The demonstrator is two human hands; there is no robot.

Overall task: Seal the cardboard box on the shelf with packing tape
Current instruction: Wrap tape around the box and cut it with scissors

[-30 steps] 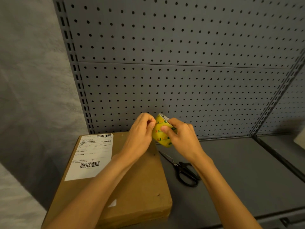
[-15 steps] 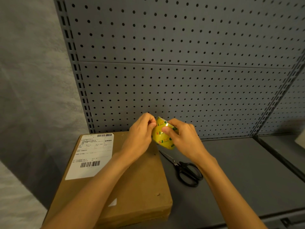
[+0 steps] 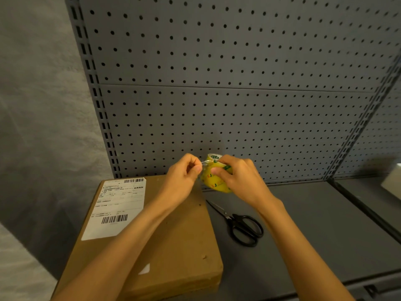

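Note:
A flat brown cardboard box (image 3: 178, 242) with a white shipping label (image 3: 117, 207) lies on the grey shelf at the left. Above its far right corner I hold a yellow printed roll of packing tape (image 3: 213, 179). My right hand (image 3: 236, 177) grips the roll from the right, thumb across its face. My left hand (image 3: 184, 172) pinches the clear free end of the tape (image 3: 205, 162) just left of the roll, a short strip lifted off it.
Black-handled scissors (image 3: 240, 227) lie shut on the shelf (image 3: 314, 224) right of the box. A grey pegboard panel (image 3: 217, 94) rises behind. A pale object (image 3: 392, 181) shows at the right edge. A grey wall is at the left.
My left thumb and finger have caught the tape's end and peeled a short clear strip away from the roll. The roll has turned slightly in my right hand.

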